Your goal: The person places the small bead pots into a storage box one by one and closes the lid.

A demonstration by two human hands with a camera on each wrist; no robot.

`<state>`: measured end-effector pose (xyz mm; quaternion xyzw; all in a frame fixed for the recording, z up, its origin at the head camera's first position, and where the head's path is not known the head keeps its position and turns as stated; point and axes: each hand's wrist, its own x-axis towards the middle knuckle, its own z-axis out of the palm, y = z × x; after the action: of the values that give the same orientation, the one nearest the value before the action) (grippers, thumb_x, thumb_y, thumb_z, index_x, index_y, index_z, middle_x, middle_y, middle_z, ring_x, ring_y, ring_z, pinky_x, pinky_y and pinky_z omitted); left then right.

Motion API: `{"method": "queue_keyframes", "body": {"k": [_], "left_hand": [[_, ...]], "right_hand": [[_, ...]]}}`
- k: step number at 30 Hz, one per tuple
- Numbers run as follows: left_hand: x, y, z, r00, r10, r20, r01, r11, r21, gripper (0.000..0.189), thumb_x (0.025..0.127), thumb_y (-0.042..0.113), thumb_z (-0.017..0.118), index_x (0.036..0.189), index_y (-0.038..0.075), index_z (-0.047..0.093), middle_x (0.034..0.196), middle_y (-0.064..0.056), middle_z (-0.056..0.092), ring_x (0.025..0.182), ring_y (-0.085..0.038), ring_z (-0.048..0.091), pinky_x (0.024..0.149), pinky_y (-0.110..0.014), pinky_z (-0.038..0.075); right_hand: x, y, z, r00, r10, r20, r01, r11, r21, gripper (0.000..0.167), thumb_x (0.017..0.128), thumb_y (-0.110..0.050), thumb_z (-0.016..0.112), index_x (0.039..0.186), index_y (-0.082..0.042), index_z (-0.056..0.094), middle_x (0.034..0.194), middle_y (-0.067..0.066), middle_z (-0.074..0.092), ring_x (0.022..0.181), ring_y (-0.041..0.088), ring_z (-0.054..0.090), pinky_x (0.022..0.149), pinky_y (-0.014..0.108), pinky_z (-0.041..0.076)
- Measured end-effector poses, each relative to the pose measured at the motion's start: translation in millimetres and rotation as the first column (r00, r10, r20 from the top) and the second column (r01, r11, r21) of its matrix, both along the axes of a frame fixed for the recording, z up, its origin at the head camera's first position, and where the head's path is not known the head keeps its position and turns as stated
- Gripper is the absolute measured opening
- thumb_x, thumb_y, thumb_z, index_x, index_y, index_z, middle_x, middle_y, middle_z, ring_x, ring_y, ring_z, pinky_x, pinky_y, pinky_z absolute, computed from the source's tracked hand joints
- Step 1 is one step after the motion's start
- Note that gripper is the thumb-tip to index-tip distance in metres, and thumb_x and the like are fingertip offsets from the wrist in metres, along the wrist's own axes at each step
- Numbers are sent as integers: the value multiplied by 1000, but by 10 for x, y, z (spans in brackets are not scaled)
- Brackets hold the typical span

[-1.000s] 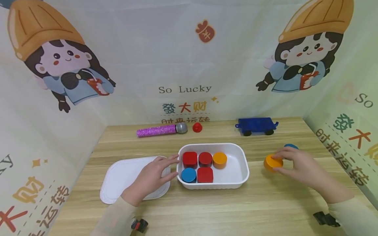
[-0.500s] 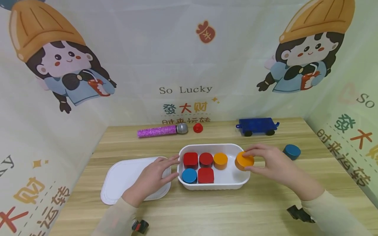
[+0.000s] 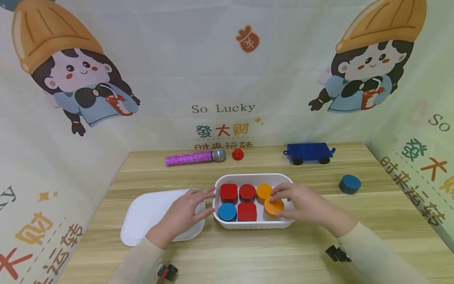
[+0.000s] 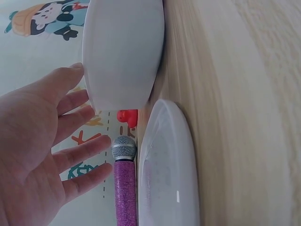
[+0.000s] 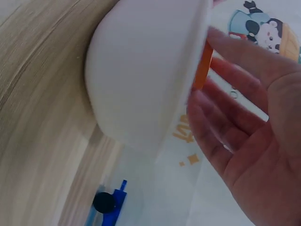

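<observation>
My right hand (image 3: 301,204) pinches an orange round block (image 3: 273,207) between thumb and fingers over the front right part of a white tub (image 3: 255,225). In the right wrist view, the block's orange edge (image 5: 203,66) shows above the tub's rim. Inside the tub sit a red square block (image 3: 228,192), a red round block (image 3: 247,192), another orange round block (image 3: 263,192), a blue round block (image 3: 227,212) and a second red square block (image 3: 246,212). With fingers spread, my left hand (image 3: 182,213) has its fingertips right at the tub's left rim; it holds nothing.
A white lid (image 3: 142,217) lies on the table left of the tub, partly under my left forearm. Another blue round block (image 3: 350,184) stands at the right. Along the back are a purple glitter microphone (image 3: 191,157), a small red piece (image 3: 237,154) and a blue toy wagon (image 3: 309,152).
My right hand has carried the orange round block leftward from the table's right side to over the tub, uncovering the blue round block. My left hand has stayed at the rim.
</observation>
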<state>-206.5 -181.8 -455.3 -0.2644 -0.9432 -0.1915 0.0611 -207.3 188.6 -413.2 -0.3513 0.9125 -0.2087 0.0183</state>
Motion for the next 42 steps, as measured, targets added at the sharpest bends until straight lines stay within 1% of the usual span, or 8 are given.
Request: {"method": "queue_keyframes", "body": {"k": [4,7,14,19,26,32,37,42], "left_hand": [[6,0,-5,1000,2,3,-2,1000,6,47,96,39,74,139,21,66,155,4,55,125,-24,61,96,-49,58],[7,7,-6,1000,2,9,-2,1000,9,48,96,38,74,140,21,66,155,3,55,125,-24,61,96,-49,58],[7,6,-5,1000,10,2,-10,1000,5,48,95,38,75,139,22,66,155,4,56,125,-25,62,97,-50,58],[7,10,-8,1000,2,-5,-2,1000,2,48,95,38,75,139,22,66,155,4,55,124,-24,62,97,-49,58],[14,13,5,1000,15,20,-15,1000,1,49,95,38,75,141,22,65,155,5,55,125,-24,61,98,-49,58],[11,14,8,1000,15,15,-15,1000,2,49,95,38,75,140,22,65,155,4,55,125,-25,61,97,-50,58],[11,17,-2,999,24,34,-24,1000,0,49,95,39,74,141,23,65,156,4,54,126,-25,61,97,-51,58],[9,15,-2,999,22,35,-22,1000,-2,50,95,39,74,142,24,64,156,4,54,126,-25,61,96,-50,59]], "right_hand": [[-103,-41,-109,995,32,99,-32,999,4,31,85,-23,87,114,-19,79,123,-2,71,112,19,66,88,30,60],[-145,-50,-160,991,52,125,-53,999,5,32,85,-22,87,115,-19,79,124,-1,72,114,21,66,89,30,61],[-182,-93,-191,988,68,135,-70,998,7,32,85,-19,86,116,-16,79,126,1,73,121,25,66,101,45,58],[-195,-119,-209,988,92,127,-93,996,-1,30,86,-17,85,115,-15,80,126,1,74,123,26,66,104,46,56],[-209,-123,-228,987,94,128,-97,995,15,31,86,-15,85,116,-15,79,128,0,74,125,26,66,108,49,53],[-215,-105,-190,986,105,126,-101,994,-37,33,86,-16,85,118,-16,79,128,-1,74,121,23,68,105,47,55],[-212,48,-149,994,68,86,-61,994,-90,29,87,-12,83,115,-13,79,125,4,75,119,28,69,102,52,56],[-211,353,-147,998,-62,27,64,992,-112,23,89,-14,81,112,-11,79,127,9,74,120,35,68,101,55,56]]}}
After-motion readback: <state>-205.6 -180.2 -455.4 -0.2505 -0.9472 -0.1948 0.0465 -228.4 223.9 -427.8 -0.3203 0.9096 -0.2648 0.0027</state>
